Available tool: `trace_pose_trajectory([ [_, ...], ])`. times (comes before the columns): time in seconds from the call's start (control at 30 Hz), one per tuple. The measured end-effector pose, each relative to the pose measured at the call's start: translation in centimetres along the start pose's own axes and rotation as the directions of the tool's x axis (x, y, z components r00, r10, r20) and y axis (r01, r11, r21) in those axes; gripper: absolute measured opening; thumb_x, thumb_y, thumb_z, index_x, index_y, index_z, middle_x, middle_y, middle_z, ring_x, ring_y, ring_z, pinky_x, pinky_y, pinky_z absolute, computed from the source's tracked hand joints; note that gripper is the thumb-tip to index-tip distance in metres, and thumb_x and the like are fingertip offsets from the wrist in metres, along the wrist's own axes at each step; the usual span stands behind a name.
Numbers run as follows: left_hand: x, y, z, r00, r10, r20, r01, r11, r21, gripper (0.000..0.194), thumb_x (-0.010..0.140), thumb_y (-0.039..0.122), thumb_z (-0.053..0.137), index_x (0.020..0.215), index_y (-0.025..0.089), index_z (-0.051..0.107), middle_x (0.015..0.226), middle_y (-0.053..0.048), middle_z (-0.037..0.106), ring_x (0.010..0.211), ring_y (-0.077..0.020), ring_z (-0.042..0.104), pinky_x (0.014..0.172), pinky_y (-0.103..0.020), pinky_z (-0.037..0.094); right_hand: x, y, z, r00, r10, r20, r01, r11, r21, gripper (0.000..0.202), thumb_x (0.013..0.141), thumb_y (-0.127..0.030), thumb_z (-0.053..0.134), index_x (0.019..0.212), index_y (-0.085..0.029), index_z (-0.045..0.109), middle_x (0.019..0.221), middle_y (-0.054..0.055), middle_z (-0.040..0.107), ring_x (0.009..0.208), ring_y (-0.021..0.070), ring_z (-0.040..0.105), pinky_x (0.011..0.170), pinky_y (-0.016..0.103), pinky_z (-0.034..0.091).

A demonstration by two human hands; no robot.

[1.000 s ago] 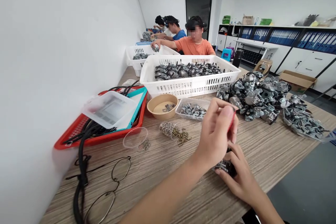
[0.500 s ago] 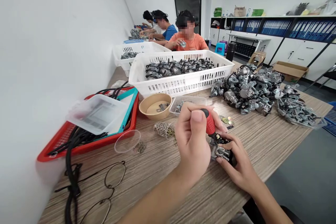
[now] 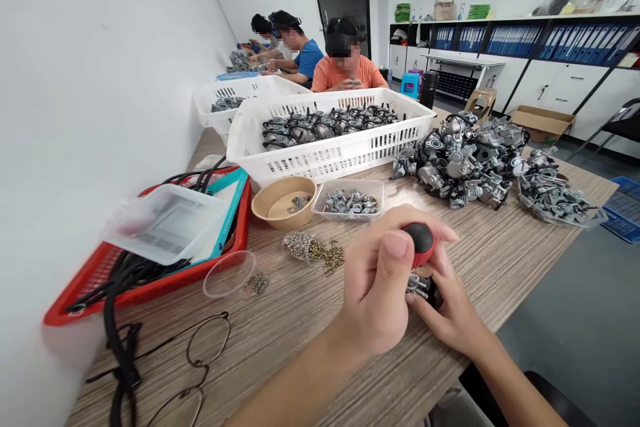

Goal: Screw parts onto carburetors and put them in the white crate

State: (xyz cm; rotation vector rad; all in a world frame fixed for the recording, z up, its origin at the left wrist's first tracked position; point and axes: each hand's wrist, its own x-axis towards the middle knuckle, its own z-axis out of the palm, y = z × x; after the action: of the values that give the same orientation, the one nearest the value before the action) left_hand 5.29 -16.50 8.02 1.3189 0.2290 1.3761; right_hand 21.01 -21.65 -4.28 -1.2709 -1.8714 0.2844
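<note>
My left hand (image 3: 375, 287) is wrapped round a screwdriver (image 3: 420, 243) with a red and black handle, its black end turned towards the camera. The screwdriver's shaft and tip are hidden behind the handle and fingers. Just below and to the right, my right hand (image 3: 453, 310) grips a small grey metal carburetor-like part (image 3: 419, 285), largely covered by both hands. Left of my hands, brass-coloured screws (image 3: 330, 257) spill from a clear cup of silver screws (image 3: 299, 245). Behind them is a clear tray of small metal pieces (image 3: 350, 201).
A white basket (image 3: 320, 163) full of metal parts stands behind. A heap of similar parts (image 3: 465, 160) lies at the right. To the left are a tan bowl (image 3: 280, 217), a red basket (image 3: 243, 227) and eyeglasses (image 3: 200, 363). Across the table sits a person in orange (image 3: 370, 70).
The screwdriver has tilted so its handle end faces the camera, and my left hand has turned with it, covering more of the part. The view has shifted slightly.
</note>
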Motion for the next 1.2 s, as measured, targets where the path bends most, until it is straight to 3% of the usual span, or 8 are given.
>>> trace_pose_trajectory([
  [0.13, 0.3, -0.3, 0.0, 1.0, 0.013, 0.008, -0.012, 0.996, -0.091, 0.044, 0.102, 0.068, 0.057, 0.098, 0.027, 0.068, 0.062, 0.006, 0.052, 0.05, -0.0103, 0.042, 0.048, -0.022, 0.038, 0.2, -0.2, -0.2, 0.999, 0.021, 0.03, -0.022, 1.0, 0.02, 0.039, 0.106, -0.033, 0.064, 0.144, -0.029, 0.055, 0.155, 0.015, 0.056, 0.143, 0.0347, 0.058, 0.114, 0.053, 0.055],
  [0.23, 0.7, -0.5, -0.1, 0.996, 0.089, 0.029, -0.086, 0.992, -0.091, 0.034, 0.102, 0.058, 0.066, 0.099, 0.025, 0.061, 0.066, 0.007, 0.058, 0.051, -0.009, 0.051, 0.05, -0.02, 0.046, 0.3, -0.3, -0.3, 0.999, 0.017, 0.044, -0.018, 1.0, 0.023, 0.046, 0.106, -0.034, 0.063, 0.15, -0.028, 0.051, 0.154, 0.017, 0.056, 0.142, 0.0356, 0.059, 0.112, 0.054, 0.056],
  [0.33, 1.1, -0.2, -0.6, 0.99, 0.112, 0.09, -0.109, 0.993, -0.041, 0.041, 0.111, 0.053, 0.052, 0.094, 0.019, 0.069, 0.07, 0.001, 0.063, 0.06, -0.0122, 0.064, 0.056, -0.024, 0.053, 0.3, -0.2, -0.1, 1.0, -0.018, 0.001, 0.018, 1.0, 0.011, 0.038, 0.104, -0.035, 0.066, 0.141, -0.028, 0.057, 0.148, 0.015, 0.061, 0.135, 0.0341, 0.063, 0.107, 0.051, 0.058],
  [0.5, 0.9, 1.0, -1.1, 0.976, -0.073, 0.208, 0.08, 0.997, -0.025, 0.053, 0.108, 0.064, 0.048, 0.084, 0.02, 0.064, 0.059, 0.003, 0.052, 0.052, -0.0105, 0.048, 0.051, -0.024, 0.041, 0.4, -0.2, -0.2, 1.0, -0.026, 0.003, 0.026, 0.998, 0.048, 0.017, 0.104, -0.033, 0.066, 0.119, -0.026, 0.064, 0.142, 0.013, 0.064, 0.129, 0.0319, 0.065, 0.104, 0.049, 0.059],
  [0.63, 0.5, 1.0, -0.9, 0.993, -0.06, 0.097, 0.069, 0.993, -0.091, 0.038, 0.099, 0.059, 0.069, 0.093, 0.024, 0.056, 0.064, 0.008, 0.058, 0.052, -0.0079, 0.046, 0.054, -0.021, 0.04, 0.4, -0.4, -0.5, 0.999, 0.004, 0.045, -0.006, 0.998, 0.055, 0.021, 0.105, -0.032, 0.065, 0.125, -0.026, 0.062, 0.145, 0.014, 0.06, 0.132, 0.0315, 0.062, 0.107, 0.05, 0.057],
  [0.8, 0.7, 0.7, -0.7, 0.997, 0.015, 0.07, -0.016, 1.0, 0.01, 0.04, 0.107, 0.052, 0.058, 0.093, 0.018, 0.074, 0.073, 0.001, 0.066, 0.065, -0.0152, 0.068, 0.065, -0.03, 0.057, 0.4, -0.4, -0.3, 0.999, -0.005, 0.036, 0.003, 0.999, 0.054, 0.027, 0.105, -0.034, 0.066, 0.13, -0.026, 0.059, 0.145, 0.014, 0.06, 0.129, 0.032, 0.061, 0.106, 0.051, 0.056],
  [1.03, 1.2, 1.1, -0.7, 0.988, -0.116, 0.105, 0.12, 0.992, -0.032, 0.052, 0.101, 0.071, 0.056, 0.085, 0.022, 0.064, 0.056, 0.006, 0.056, 0.047, -0.0087, 0.046, 0.049, -0.023, 0.041, 0.4, -0.3, -0.3, 0.998, 0.002, 0.057, -0.006, 0.997, 0.078, 0.019, 0.106, -0.034, 0.064, 0.122, -0.025, 0.061, 0.142, 0.014, 0.059, 0.129, 0.0314, 0.06, 0.105, 0.051, 0.056],
  [1.2, 1.2, 1.2, -0.5, 0.998, -0.028, 0.048, 0.028, 1.0, 0.011, 0.042, 0.106, 0.055, 0.058, 0.088, 0.02, 0.07, 0.066, 0.003, 0.066, 0.059, -0.0137, 0.064, 0.059, -0.029, 0.055, 0.5, -0.5, -0.4, 0.999, 0.004, 0.051, -0.008, 0.997, 0.081, 0.021, 0.106, -0.035, 0.065, 0.122, -0.025, 0.059, 0.142, 0.015, 0.059, 0.128, 0.0321, 0.061, 0.105, 0.053, 0.056],
])
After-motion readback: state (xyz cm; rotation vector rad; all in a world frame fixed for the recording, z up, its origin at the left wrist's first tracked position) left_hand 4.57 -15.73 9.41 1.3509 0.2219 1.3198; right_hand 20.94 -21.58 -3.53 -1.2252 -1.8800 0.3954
